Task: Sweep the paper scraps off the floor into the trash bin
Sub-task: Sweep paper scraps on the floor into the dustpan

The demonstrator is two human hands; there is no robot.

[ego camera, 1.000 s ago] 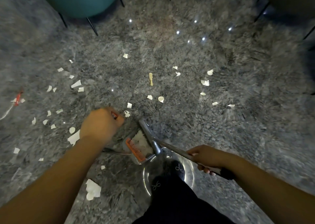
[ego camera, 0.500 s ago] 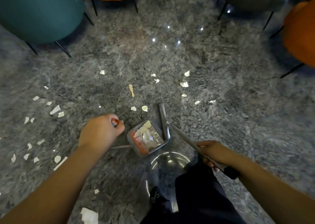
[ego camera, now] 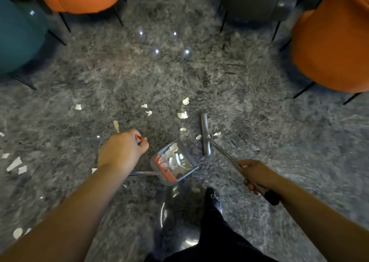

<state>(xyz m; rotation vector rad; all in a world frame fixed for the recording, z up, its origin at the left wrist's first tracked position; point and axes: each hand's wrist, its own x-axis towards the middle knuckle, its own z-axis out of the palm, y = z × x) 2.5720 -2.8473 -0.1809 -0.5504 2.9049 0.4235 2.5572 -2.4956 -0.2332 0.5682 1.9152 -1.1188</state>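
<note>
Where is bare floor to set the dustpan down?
Bare floor lies right of the broom head, toward the orange chair, and between the scraps and the chairs. Crowded: ahead of the dustpan and far left.

1. The grey floor (ego camera: 179, 78) in the middle is open, with only paper scraps (ego camera: 182, 115) lying on it.
2. Orange chairs (ego camera: 329, 42), a teal chair (ego camera: 18, 36) and a grey chair (ego camera: 253, 2) close the far edge.
3. The dustpan (ego camera: 173, 164) stands between the two hands.
</note>
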